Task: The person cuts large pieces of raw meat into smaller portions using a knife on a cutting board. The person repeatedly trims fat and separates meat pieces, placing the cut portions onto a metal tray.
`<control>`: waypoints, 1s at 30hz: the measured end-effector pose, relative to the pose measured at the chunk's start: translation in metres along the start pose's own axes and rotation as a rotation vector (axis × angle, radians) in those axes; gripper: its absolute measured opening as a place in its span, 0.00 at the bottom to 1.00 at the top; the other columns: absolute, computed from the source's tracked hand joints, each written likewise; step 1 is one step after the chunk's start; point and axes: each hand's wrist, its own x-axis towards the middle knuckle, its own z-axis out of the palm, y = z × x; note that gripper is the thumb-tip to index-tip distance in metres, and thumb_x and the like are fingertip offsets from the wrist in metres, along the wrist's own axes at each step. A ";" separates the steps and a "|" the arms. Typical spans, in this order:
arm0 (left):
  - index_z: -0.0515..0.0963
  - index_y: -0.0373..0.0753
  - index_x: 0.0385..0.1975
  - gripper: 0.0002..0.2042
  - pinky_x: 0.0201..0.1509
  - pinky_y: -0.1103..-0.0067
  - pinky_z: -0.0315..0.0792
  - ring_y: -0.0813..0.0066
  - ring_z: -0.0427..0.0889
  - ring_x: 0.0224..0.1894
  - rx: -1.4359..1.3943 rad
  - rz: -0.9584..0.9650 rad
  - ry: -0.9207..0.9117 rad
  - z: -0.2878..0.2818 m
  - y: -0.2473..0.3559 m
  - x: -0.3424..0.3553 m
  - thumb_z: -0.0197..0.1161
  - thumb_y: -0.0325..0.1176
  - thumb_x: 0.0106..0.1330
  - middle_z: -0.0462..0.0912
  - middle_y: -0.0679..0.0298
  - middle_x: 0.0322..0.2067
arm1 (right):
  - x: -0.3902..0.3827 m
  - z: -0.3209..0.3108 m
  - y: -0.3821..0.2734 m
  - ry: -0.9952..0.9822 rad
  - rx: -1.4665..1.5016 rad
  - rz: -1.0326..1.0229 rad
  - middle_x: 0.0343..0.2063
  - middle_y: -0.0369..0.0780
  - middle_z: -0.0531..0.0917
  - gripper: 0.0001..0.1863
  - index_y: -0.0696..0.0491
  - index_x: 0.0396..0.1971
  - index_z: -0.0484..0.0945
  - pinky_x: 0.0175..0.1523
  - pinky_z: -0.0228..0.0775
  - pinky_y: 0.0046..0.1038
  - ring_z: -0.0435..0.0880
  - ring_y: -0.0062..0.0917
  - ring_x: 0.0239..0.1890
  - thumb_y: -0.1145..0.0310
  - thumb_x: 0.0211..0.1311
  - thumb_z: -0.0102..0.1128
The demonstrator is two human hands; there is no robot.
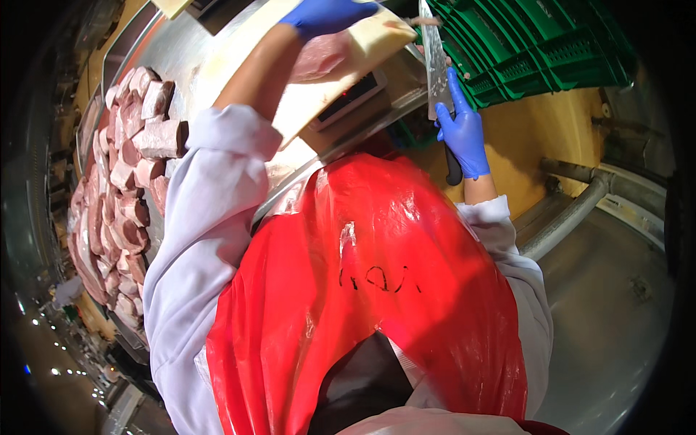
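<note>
My right hand (464, 138), in a blue glove, is closed round the black handle of a large knife (436, 61), index finger stretched along the blade. The wide blade points away from me, wet and smeared. A thin strip of meat (426, 22) lies at the blade near its tip. My left hand (330, 16), also gloved in blue, is at the top edge over a white cutting board (370, 54). Its fingers are partly cut off by the picture's edge, so their grip is unclear. A pale pink piece of meat (322, 56) rests on the board beside my left wrist.
Many cut meat pieces (127, 181) are heaped on the metal table at left. Green plastic crates (536, 51) stand at the upper right. A scale with a dark display (348, 100) sits beneath the board's edge. A metal pipe rail (573, 214) runs at right.
</note>
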 end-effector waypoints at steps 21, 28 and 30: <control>0.72 0.28 0.55 0.52 0.55 0.56 0.75 0.39 0.79 0.52 0.912 -0.574 0.186 -0.014 -0.038 -0.102 0.62 0.77 0.48 0.76 0.37 0.47 | 0.087 -0.053 0.061 -0.003 0.452 0.007 0.37 0.40 0.81 0.38 0.48 0.76 0.50 0.22 0.70 0.20 0.77 0.19 0.24 0.80 0.69 0.52; 0.70 0.26 0.58 0.40 0.59 0.64 0.73 0.46 0.80 0.53 0.651 -0.626 0.490 -0.064 -0.055 -0.178 0.58 0.64 0.65 0.77 0.38 0.53 | 0.144 -0.051 0.095 -0.050 -0.448 0.063 0.40 0.53 0.84 0.37 0.44 0.76 0.50 0.33 0.77 0.40 0.85 0.40 0.31 0.71 0.67 0.50; 0.70 0.27 0.57 0.34 0.54 0.66 0.75 0.52 0.82 0.50 0.559 -0.616 0.534 -0.076 -0.058 -0.196 0.59 0.57 0.68 0.78 0.41 0.51 | 0.167 -0.074 0.147 -0.156 -0.965 0.155 0.44 0.60 0.82 0.38 0.38 0.76 0.49 0.51 0.73 0.54 0.84 0.55 0.43 0.65 0.65 0.45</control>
